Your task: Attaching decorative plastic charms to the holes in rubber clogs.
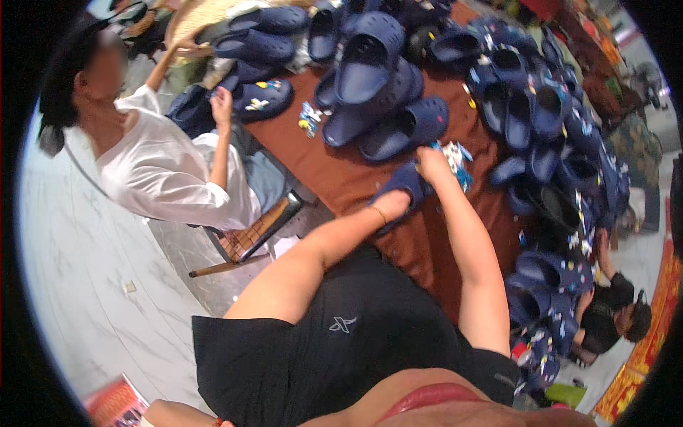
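A navy foam clog (408,177) is held over the brown cloth in front of me. My left hand (394,203) is pushed into its foot opening, and the fingers are hidden inside the shoe. At the clog's front, my right hand (432,164) has its fingers drawn together in a pinch. Whatever sits between those fingertips is too small to make out. Right beside this hand lies a heap of small white and blue shoe charms (457,158). Just beyond, another navy clog (404,131) with a small red charm rests against stacked clogs (364,78).
Piled navy clogs (533,99) line the right side of the brown-covered table (284,135). More charms (309,119) lie left of the stack. At left, a person in white (163,164) sits on a chair (249,238) near a decorated clog (263,98). Another person (608,313) is at far right.
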`<state>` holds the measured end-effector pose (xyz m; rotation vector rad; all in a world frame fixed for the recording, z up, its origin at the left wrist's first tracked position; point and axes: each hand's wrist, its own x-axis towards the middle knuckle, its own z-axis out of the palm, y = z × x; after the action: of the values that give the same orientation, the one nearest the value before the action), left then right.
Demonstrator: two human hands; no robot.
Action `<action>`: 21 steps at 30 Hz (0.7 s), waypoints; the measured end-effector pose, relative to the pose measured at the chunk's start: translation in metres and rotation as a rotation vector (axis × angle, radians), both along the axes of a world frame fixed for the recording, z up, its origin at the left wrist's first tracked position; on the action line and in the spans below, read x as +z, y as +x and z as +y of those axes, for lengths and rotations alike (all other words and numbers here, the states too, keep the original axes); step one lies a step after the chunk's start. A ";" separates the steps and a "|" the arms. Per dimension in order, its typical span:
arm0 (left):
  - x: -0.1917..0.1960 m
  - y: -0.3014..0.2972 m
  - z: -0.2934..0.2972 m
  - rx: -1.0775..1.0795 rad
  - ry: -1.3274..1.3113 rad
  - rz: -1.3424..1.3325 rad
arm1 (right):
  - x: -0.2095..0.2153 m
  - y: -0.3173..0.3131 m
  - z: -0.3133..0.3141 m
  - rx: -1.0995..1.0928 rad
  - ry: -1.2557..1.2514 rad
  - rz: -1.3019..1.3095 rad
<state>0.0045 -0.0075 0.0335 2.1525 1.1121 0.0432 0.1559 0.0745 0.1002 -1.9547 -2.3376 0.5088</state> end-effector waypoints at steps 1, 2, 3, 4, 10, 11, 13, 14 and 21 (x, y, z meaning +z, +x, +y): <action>-0.003 0.001 -0.001 -0.003 -0.015 0.002 | 0.002 0.000 0.002 0.077 -0.020 -0.026; -0.005 0.002 -0.001 -0.012 -0.030 0.004 | 0.006 0.004 0.002 0.179 -0.008 -0.031; -0.006 0.003 0.000 -0.022 -0.039 0.008 | 0.012 0.010 0.001 0.230 -0.044 -0.018; -0.005 0.003 0.002 -0.028 -0.051 0.005 | 0.017 0.015 0.002 0.285 -0.059 -0.001; 0.031 0.023 0.041 0.137 0.074 -0.316 | 0.017 0.018 0.000 0.184 -0.084 0.052; 0.039 0.030 0.047 0.162 0.062 -0.382 | 0.013 0.023 -0.003 0.165 -0.035 0.125; 0.050 0.042 0.056 0.128 0.028 -0.491 | 0.004 0.031 -0.001 0.071 -0.096 0.170; 0.052 0.045 0.057 0.140 0.000 -0.374 | 0.000 0.033 0.002 0.045 -0.055 0.203; 0.023 0.000 0.018 0.071 0.025 -0.103 | 0.009 0.025 0.000 -0.291 0.081 0.188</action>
<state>0.0048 0.0103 0.0566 2.1071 1.1336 0.1994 0.1805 0.0743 0.1093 -2.0606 -1.8925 0.5387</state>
